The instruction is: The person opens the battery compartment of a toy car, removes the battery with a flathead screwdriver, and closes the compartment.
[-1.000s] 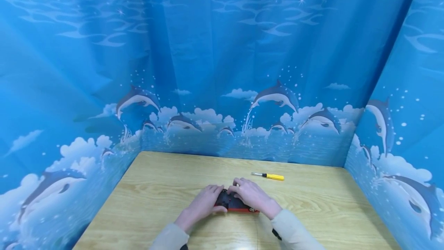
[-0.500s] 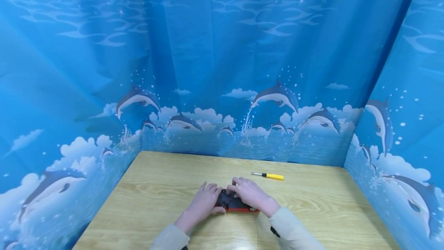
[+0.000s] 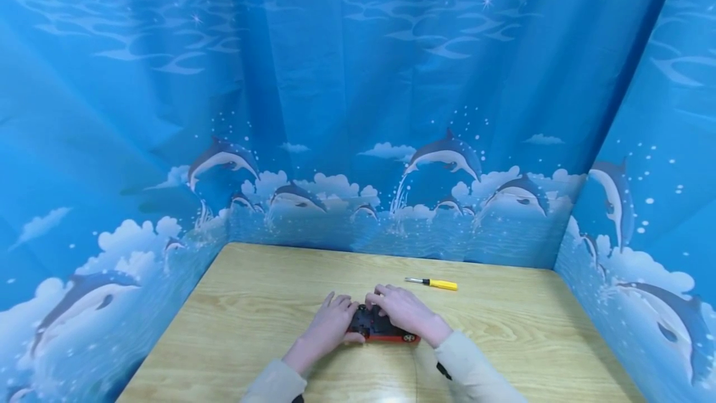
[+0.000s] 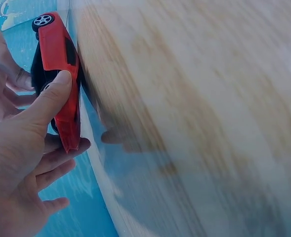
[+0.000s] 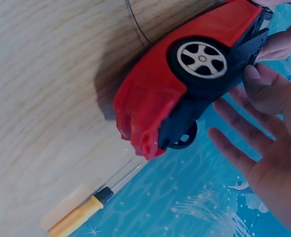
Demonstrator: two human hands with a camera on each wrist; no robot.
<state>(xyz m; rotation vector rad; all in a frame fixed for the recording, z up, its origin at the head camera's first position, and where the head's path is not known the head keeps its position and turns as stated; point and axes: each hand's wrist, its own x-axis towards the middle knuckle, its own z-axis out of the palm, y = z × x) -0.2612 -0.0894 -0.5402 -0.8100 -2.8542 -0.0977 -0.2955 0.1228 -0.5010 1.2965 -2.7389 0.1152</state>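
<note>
A red toy car (image 3: 386, 339) lies upside down on the table, its black underside facing up. My left hand (image 3: 329, 323) grips the car's left end; in the left wrist view the thumb lies on the red side (image 4: 61, 111), the fingers round the end. From above, my right hand (image 3: 405, 313) reaches over the underside. A black panel (image 5: 251, 47) stands tilted off the car's base in the right wrist view, seemingly pinched by my right thumb and a finger. The right hand's other fingers are spread. Part of the panel is hidden behind the hand.
Behind the right hand, a screwdriver (image 3: 442, 285) with a yellow handle lies on the wooden table (image 3: 268, 278), its metal shaft pointing left. Blue curtains (image 3: 347, 79) printed with dolphins stand along the table's back and sides.
The left hand has shifted slightly left, its fingers a little more spread. The right hand has edged slightly left and back over the car, and more of the rear wheel shows. The screwdriver stays put.
</note>
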